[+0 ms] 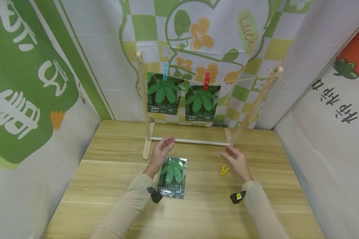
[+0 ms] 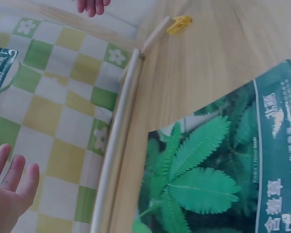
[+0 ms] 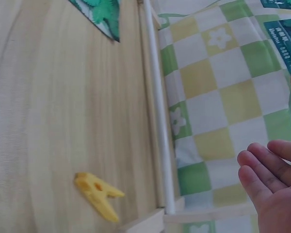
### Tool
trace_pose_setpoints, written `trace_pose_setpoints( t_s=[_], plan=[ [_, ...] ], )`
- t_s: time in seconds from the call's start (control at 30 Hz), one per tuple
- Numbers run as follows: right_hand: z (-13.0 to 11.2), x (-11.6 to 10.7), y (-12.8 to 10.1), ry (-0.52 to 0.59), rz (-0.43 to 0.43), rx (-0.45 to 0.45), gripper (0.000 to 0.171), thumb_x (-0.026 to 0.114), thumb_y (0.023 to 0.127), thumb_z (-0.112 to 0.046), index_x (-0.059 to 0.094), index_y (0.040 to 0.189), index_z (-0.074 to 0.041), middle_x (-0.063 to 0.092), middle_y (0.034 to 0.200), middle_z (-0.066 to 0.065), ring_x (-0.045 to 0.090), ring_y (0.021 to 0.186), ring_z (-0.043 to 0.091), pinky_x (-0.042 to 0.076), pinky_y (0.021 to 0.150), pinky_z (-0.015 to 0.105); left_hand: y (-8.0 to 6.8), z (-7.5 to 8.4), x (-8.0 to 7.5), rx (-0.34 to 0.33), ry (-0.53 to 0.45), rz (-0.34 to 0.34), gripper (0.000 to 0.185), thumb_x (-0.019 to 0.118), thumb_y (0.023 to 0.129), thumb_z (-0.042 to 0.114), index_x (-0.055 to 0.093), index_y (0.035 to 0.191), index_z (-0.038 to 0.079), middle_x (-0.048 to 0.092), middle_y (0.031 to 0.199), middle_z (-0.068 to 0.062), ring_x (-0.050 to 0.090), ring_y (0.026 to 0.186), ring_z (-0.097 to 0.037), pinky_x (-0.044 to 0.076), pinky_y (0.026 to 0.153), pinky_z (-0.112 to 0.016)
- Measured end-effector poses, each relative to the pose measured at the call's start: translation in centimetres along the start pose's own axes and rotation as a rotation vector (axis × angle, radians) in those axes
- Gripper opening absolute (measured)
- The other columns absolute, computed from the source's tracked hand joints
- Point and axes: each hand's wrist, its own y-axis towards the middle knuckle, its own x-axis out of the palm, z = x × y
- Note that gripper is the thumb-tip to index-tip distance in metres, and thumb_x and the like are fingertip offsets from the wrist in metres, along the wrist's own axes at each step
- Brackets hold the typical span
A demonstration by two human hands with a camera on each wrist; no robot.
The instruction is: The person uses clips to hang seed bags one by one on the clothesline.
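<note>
My left hand [image 1: 159,155] is held above the table with relaxed fingers and nothing in them, by the upper left of a seed packet [image 1: 173,179]. The packet, printed with green leaves, lies flat on the wood. On the other side, my right hand [image 1: 237,161] is empty too, its fingers loosely extended. A yellow clothespin [image 1: 224,170] lies on the table just left of it. Behind the hands, two similar packets hang from a string: the left packet [image 1: 164,94] under a blue clothespin [image 1: 166,71], the right packet [image 1: 202,103] under a red clothespin [image 1: 206,81].
A wooden frame carries the string between its left post [image 1: 143,96] and leaning right post [image 1: 255,103]. A white crossbar [image 1: 197,142] runs low between its feet. A checkered curtain [image 1: 143,30] backs the table [image 1: 107,186], with printed cloth on both sides.
</note>
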Motion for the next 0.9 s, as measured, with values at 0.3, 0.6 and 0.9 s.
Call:
trace_pose_setpoints(
  t_s=[0.3, 0.6, 0.9],
  plan=[
    [2.0, 0.5, -0.8, -0.077, -0.008, 0.041, 0.059, 0.071, 0.090, -0.027, 0.052, 0.136, 0.004, 0.057, 0.136, 0.024, 0.057, 0.124, 0.037, 0.047, 0.104, 0.046, -0.5, -1.8, 0.1, -0.067, 0.039, 0.062, 0.043, 0.060, 0.097, 0.021, 0.052, 0.134, 0.001, 0.059, 0.133, -0.020, 0.059, 0.121, -0.034, 0.053, 0.098, -0.038],
    [3.9, 0.8, -1.1, -0.120, -0.014, 0.134, 0.069, 0.070, 0.089, -0.038, 0.048, 0.139, 0.004, 0.056, 0.137, 0.023, 0.056, 0.126, 0.037, 0.046, 0.105, 0.047, -1.1, -3.4, 0.0, -0.076, 0.051, 0.083, 0.045, 0.062, 0.096, 0.019, 0.052, 0.134, -0.003, 0.059, 0.132, -0.024, 0.059, 0.120, -0.034, 0.054, 0.095, -0.031],
    [4.9, 1.3, -1.7, -0.167, -0.018, 0.217, 0.070, 0.066, 0.092, -0.039, 0.044, 0.142, 0.005, 0.049, 0.142, 0.026, 0.051, 0.129, 0.041, 0.045, 0.106, 0.049, -1.6, -4.4, -0.2, -0.112, 0.079, 0.088, 0.045, 0.061, 0.096, 0.019, 0.051, 0.135, -0.001, 0.059, 0.132, -0.023, 0.058, 0.122, -0.034, 0.051, 0.101, -0.034]
  ],
)
